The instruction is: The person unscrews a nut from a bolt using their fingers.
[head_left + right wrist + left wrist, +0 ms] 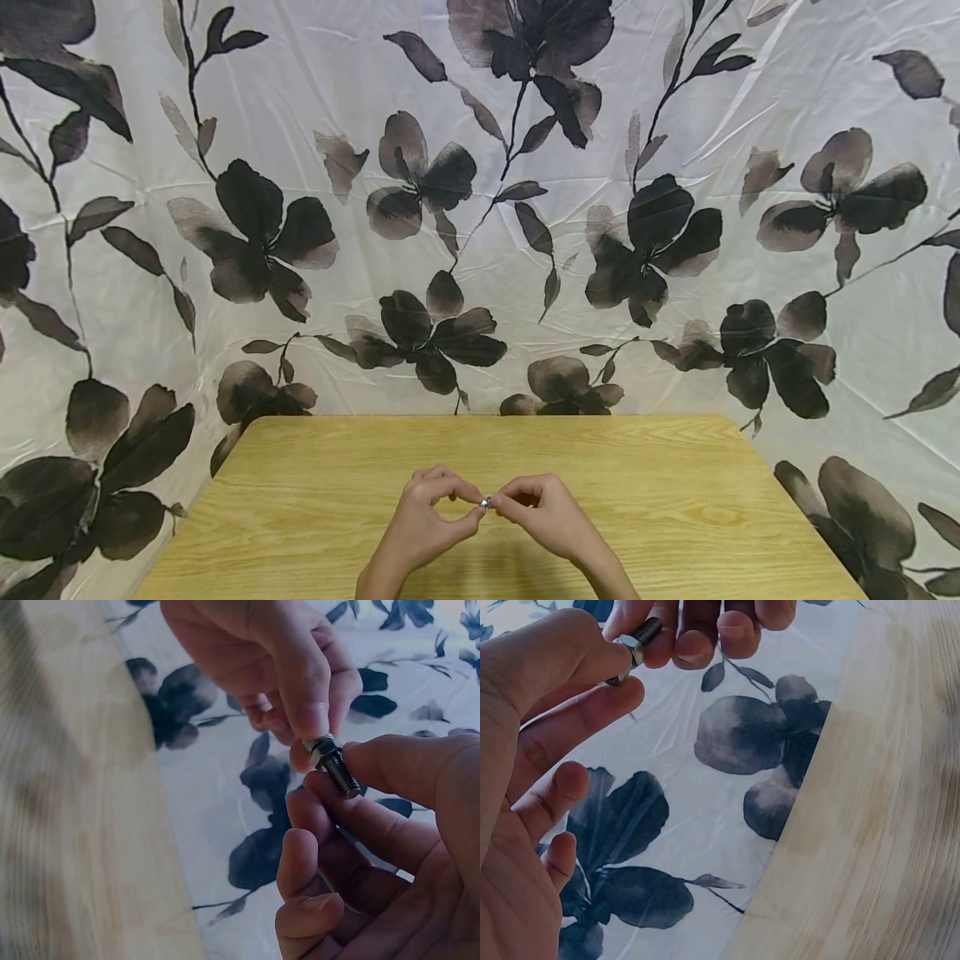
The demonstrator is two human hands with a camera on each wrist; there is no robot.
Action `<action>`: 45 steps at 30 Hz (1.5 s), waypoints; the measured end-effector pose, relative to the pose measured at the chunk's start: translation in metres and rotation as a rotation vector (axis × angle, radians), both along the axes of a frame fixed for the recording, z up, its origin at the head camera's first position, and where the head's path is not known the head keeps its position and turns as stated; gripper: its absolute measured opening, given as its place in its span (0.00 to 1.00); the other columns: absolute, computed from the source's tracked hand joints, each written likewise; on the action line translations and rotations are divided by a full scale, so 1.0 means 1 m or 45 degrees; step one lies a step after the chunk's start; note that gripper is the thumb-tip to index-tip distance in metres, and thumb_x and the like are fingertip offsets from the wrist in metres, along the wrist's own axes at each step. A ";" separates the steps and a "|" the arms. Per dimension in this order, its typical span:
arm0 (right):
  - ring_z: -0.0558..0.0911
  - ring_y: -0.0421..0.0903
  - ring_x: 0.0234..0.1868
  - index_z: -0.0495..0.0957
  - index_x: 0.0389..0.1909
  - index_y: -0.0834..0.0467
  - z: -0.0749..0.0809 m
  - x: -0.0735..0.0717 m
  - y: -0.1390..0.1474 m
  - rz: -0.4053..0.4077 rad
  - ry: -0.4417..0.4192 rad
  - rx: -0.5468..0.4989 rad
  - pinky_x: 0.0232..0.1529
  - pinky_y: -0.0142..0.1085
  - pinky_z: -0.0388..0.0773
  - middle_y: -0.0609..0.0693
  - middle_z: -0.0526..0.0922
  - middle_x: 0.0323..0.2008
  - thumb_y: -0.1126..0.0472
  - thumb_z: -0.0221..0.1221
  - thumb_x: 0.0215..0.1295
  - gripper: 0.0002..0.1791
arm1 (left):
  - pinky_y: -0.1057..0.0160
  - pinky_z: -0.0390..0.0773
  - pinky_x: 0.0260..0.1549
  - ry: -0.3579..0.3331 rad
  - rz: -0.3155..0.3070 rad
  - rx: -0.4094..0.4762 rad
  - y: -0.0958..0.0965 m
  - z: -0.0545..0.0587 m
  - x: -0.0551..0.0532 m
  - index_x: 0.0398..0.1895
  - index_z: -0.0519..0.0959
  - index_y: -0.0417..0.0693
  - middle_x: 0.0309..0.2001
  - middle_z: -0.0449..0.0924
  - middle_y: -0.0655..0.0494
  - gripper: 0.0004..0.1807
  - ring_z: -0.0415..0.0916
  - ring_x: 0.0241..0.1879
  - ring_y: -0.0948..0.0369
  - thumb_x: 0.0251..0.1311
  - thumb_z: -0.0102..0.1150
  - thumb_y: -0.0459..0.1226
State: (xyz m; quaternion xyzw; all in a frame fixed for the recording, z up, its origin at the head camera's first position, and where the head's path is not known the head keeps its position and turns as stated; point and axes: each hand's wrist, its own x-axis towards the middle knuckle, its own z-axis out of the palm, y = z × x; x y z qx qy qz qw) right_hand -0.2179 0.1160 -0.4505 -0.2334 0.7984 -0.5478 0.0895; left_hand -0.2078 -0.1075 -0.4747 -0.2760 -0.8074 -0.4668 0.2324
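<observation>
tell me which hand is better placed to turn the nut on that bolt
Right, most likely: the right hand has its fingertips at the nut and threaded part of the bolt, while the left hand pinches the head end, so it seems better suited to steadying.

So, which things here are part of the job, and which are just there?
Part of the job:
bolt
what looks like a nut on it
left hand and right hand, both pinching at the bolt

Just there:
table
flowered cloth, hanging behind the table
</observation>
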 end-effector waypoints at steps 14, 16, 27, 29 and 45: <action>0.85 0.41 0.39 0.86 0.45 0.54 -0.001 0.002 -0.003 0.059 0.020 -0.060 0.39 0.33 0.80 0.52 0.87 0.44 0.56 0.64 0.71 0.08 | 0.62 0.64 0.40 0.080 0.033 -0.043 -0.002 -0.002 -0.001 0.30 0.86 0.67 0.32 0.82 0.75 0.17 0.69 0.31 0.73 0.48 0.78 0.31; 0.85 0.42 0.40 0.85 0.46 0.55 -0.002 0.001 -0.003 0.071 0.014 -0.081 0.40 0.33 0.80 0.54 0.87 0.45 0.57 0.64 0.71 0.08 | 0.62 0.63 0.40 0.078 0.032 -0.051 -0.001 -0.002 -0.001 0.30 0.86 0.67 0.31 0.81 0.76 0.17 0.69 0.31 0.73 0.47 0.79 0.30; 0.83 0.41 0.33 0.88 0.43 0.56 -0.002 -0.001 -0.001 -0.014 -0.052 -0.068 0.38 0.35 0.79 0.54 0.89 0.37 0.53 0.61 0.74 0.12 | 0.60 0.66 0.43 0.106 0.040 -0.055 0.002 -0.001 0.000 0.30 0.87 0.65 0.32 0.82 0.77 0.15 0.74 0.33 0.73 0.47 0.79 0.32; 0.83 0.40 0.33 0.89 0.42 0.56 -0.002 -0.001 0.000 -0.003 -0.049 -0.063 0.38 0.35 0.80 0.54 0.89 0.36 0.53 0.61 0.74 0.12 | 0.60 0.67 0.43 0.112 0.039 -0.055 0.002 -0.001 0.000 0.30 0.87 0.65 0.32 0.82 0.76 0.15 0.75 0.34 0.73 0.47 0.79 0.32; 0.84 0.40 0.47 0.85 0.49 0.58 0.003 0.002 -0.003 0.014 -0.008 -0.152 0.44 0.33 0.82 0.58 0.86 0.50 0.59 0.64 0.71 0.10 | 0.63 0.66 0.39 0.162 0.042 -0.043 -0.002 -0.001 -0.002 0.29 0.87 0.63 0.30 0.82 0.73 0.15 0.69 0.30 0.73 0.46 0.78 0.30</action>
